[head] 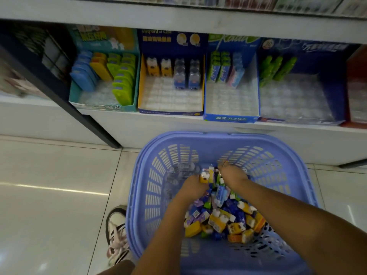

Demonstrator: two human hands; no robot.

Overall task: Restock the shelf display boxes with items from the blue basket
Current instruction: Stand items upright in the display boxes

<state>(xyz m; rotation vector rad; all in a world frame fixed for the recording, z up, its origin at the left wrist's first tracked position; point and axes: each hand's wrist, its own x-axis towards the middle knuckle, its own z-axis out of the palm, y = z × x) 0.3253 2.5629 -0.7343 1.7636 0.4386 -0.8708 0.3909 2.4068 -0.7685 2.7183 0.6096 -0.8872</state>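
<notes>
1. A white-and-black laced shoe (117, 231) stands on the pale glossy tiled floor (59, 195), just beside the basket's left wall.
2. The blue slotted plastic basket (178, 136) sits on the floor in front of the shelf. It holds a heap of small colourful packets (228, 217) in yellow, blue, purple and green.
3. Both hands reach into the basket's far half. The left hand (193, 187) pinches a small yellow packet (204, 176) at its fingertips.
4. The right hand (232, 174) has its fingers curled down into the heap. I cannot tell whether it grips anything.
5. Beyond, on the low white shelf (297, 135), four open cardboard display boxes stand side by side, each only part filled at its back:
   - a teal box (75, 96);
   - a navy-and-yellow box (141, 86);
   - a bright blue box (230, 118);
   - a dark blue box (335, 86).
</notes>
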